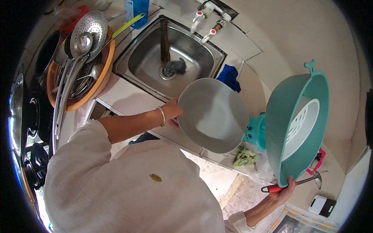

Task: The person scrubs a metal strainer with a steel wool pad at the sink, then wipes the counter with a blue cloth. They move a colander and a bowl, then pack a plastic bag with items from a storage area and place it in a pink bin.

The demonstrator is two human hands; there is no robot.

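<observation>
My left hand (172, 112), with a bangle at the wrist, grips the rim of a light grey round basin (214, 116) beside the sink's front edge. On the right, my right hand (284, 190) holds the lower rim of a large teal plastic basin (303, 128), tilted on its side. A white slotted plastic piece (301, 128) lies inside the teal basin. A red-handled metal tool (275, 188) is at my right hand; whether the fingers also hold it is unclear.
A steel sink (186, 49) holds a steel-wool scourer (174, 67) and a bundled brush (165, 43). Two taps (214, 31) are above it. An orange basin of utensils (109, 70) stands left. A blue cloth (229, 78), teal container (256, 132) and green leafy vegetable (244, 157) lie right.
</observation>
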